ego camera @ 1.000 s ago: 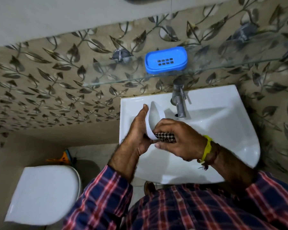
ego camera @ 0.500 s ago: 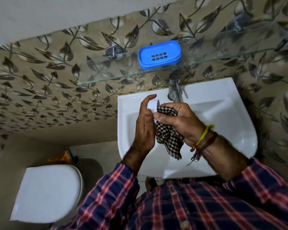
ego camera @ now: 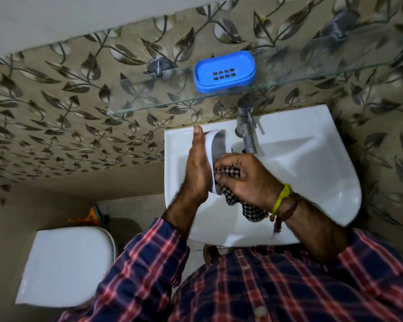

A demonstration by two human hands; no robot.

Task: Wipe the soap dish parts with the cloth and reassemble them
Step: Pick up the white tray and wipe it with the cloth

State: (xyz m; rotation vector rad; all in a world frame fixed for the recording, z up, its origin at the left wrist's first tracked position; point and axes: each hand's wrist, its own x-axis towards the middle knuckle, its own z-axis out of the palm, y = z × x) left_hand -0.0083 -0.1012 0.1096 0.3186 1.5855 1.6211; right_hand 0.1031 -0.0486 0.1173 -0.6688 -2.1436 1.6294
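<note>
My left hand [ego camera: 196, 168] holds the white soap dish base [ego camera: 215, 145] on edge over the sink, its hollow side facing right. My right hand [ego camera: 244, 180] grips a black-and-white checked cloth [ego camera: 230, 175] and presses it against the lower inside of that base; a loose end of the cloth hangs below my wrist. The blue perforated soap dish tray [ego camera: 225, 72] lies flat on the glass shelf [ego camera: 149, 101] above the sink, apart from both hands.
A white wall-mounted sink [ego camera: 312, 163] with a metal tap [ego camera: 246, 129] sits below the shelf. A closed white toilet lid [ego camera: 65, 266] is at lower left, with an orange and blue object [ego camera: 93, 214] on the floor behind it.
My right hand with the cloth has slid down from the top of the white base to its lower part, uncovering the upper hollow. The left hand keeps its hold.
</note>
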